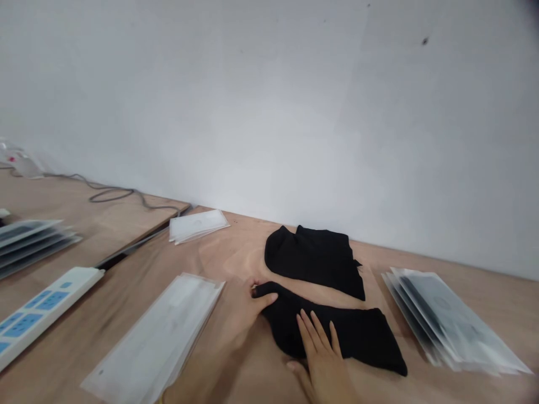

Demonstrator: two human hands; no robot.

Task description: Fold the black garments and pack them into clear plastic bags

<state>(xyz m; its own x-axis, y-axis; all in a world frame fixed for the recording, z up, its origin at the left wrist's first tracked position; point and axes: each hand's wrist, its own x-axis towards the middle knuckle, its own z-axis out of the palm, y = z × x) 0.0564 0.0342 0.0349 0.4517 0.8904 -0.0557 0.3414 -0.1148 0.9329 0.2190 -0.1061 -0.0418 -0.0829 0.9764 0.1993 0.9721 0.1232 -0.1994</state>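
Note:
A black sock [357,334] lies on the wooden table in front of me. My left hand [252,308] pinches its left end between thumb and fingers. Flat on the middle of the sock rests my right hand [322,350], its fingers stretched out and the thumb off to the side. Just behind, closer to the wall, are more black socks [311,258] in a pile, touched by neither hand. To the left of my left hand is a stack of frosted clear plastic sleeves [164,336].
At right lies a stack of plastic sleeves with dark contents [450,320]. A smaller white sleeve pile [197,223] is near the wall [269,112]. On the left are a power strip [42,308], more filled sleeves [33,241] and a cable [112,193]. A gap divides two tables.

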